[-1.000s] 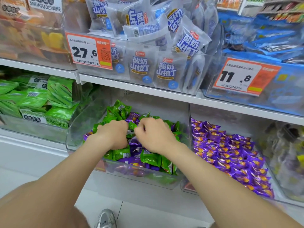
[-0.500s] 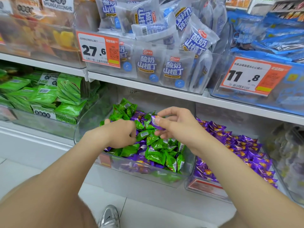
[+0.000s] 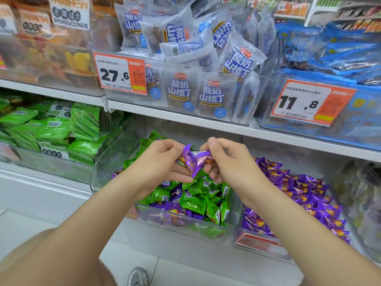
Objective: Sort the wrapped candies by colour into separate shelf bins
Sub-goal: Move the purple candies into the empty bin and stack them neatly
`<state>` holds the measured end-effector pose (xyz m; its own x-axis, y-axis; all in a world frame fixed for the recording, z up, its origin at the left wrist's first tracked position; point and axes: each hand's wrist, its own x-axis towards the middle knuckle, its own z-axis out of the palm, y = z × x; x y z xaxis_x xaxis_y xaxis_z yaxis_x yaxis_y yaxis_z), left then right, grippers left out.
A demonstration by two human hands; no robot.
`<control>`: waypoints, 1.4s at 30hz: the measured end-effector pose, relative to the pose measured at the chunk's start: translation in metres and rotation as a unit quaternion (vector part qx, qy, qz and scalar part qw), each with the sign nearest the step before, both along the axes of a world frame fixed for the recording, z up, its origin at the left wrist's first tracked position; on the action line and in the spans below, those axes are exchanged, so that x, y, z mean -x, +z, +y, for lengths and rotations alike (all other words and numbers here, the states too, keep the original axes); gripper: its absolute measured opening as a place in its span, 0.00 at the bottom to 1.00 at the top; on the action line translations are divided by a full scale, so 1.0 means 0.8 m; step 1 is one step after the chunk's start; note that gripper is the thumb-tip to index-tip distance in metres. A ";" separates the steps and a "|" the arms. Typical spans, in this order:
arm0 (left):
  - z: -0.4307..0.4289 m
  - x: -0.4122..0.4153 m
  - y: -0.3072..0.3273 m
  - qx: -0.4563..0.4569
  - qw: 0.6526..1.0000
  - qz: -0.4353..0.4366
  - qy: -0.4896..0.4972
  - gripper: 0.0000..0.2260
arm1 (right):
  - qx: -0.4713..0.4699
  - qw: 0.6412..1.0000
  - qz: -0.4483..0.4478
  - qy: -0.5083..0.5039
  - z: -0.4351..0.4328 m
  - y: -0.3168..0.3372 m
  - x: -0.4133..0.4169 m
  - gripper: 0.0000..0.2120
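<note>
A clear middle bin on the lower shelf holds mixed green candies and purple candies. Above it my left hand and my right hand meet, both gripping purple candies held between them. To the right, a second clear bin holds only purple candies.
A bin of green flat packets stands at the left on the same shelf. The upper shelf carries bins of white-blue packets and blue packets with orange price tags. My shoe shows on the tiled floor below.
Both hands have risen out of the mixed bin with purple candies and come together above it. The view has shifted slightly closer.
</note>
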<state>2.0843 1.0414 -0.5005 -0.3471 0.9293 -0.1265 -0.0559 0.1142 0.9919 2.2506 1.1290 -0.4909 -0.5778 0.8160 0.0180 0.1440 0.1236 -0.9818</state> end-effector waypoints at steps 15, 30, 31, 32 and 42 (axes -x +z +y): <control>0.021 -0.058 0.004 -0.012 0.995 -0.078 -0.064 0.12 | -0.100 0.993 -0.054 -0.038 0.013 0.010 -0.091 0.10; 0.078 -0.143 -0.005 -0.056 0.996 0.066 0.017 0.02 | -0.260 0.889 -0.324 -0.191 0.143 -0.057 -0.220 0.09; 0.081 -0.147 -0.006 -0.055 0.995 0.080 0.022 0.02 | -0.263 0.888 -0.323 -0.196 0.150 -0.062 -0.222 0.09; 0.085 -0.150 -0.008 -0.051 0.995 0.085 0.029 0.02 | -0.262 0.890 -0.323 -0.189 0.154 -0.065 -0.222 0.10; 0.105 -0.157 -0.025 -0.017 0.995 0.088 0.054 0.01 | -0.330 0.838 -0.426 -0.091 0.159 -0.081 -0.193 0.10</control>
